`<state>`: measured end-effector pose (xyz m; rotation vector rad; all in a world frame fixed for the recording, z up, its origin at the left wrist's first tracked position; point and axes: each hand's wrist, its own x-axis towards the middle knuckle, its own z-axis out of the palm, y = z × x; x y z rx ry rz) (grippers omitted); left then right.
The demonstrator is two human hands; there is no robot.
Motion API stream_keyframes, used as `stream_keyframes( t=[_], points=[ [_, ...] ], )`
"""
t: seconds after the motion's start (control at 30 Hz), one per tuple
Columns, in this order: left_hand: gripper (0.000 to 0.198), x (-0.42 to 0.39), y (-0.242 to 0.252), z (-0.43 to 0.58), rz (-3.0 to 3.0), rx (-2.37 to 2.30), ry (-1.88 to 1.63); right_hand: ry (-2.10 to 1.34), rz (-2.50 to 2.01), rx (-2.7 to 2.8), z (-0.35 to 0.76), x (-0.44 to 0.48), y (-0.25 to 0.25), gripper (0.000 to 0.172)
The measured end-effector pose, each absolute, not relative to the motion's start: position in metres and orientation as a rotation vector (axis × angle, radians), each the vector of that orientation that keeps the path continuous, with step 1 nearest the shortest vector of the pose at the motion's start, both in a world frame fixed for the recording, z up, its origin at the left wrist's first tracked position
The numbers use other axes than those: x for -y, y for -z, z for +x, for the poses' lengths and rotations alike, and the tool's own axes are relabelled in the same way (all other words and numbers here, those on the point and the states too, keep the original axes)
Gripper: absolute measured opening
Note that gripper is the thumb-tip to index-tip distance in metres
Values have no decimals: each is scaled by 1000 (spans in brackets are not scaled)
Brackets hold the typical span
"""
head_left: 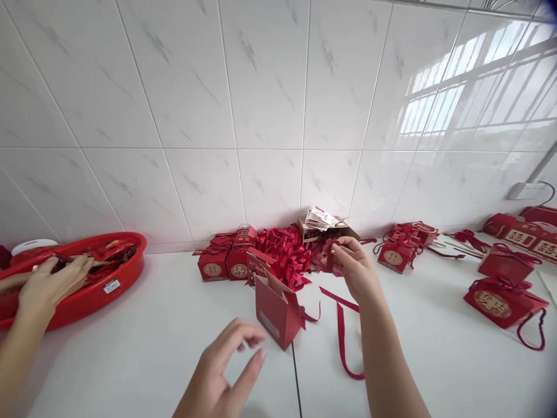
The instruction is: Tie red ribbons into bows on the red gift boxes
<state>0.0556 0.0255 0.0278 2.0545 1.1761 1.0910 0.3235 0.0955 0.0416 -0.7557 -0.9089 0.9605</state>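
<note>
My left hand [224,371] is open, thumb and fingers apart, just left of an upright red gift box [277,310], and holds nothing. The box top stands open, and a short ribbon tail shows at its right side. Further back, my right hand [351,264] is closed in a pinch on a small dark red piece [329,255] that looks like ribbon. Below it on the table lies a long red ribbon [342,342], partly hidden by my right forearm. A heap of red ribbons [285,252] lies behind the box, left of my right hand.
Another person's hand [54,281] reaches into a red plastic basin [140,255] at left. Finished red boxes [214,264] stand by the ribbon heap. White printed cards [321,217] top an open carton. More tied boxes [394,252] and a corded box [500,302] stand right. A tiled wall runs behind.
</note>
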Motion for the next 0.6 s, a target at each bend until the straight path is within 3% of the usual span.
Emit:
stream_keyframes(
  t=[0.1, 0.23, 0.43, 0.6],
  points=[
    [6, -34, -63, 73, 2150, -987, -1136, -948, -716, 1107, 291, -63, -50, 16],
    [23, -32, -74, 94, 2064, -809, -1318, -752, -719, 1290, 265, -25, -53, 3],
    [27, -27, -65, 101, 2073, -633, -1429, -597, -669, 1453, 254, -10, -55, 16],
    [23, -32, -64, 100, 2079, -566, -1497, -502, -691, 1545, 257, -10, -54, 16]
  ],
)
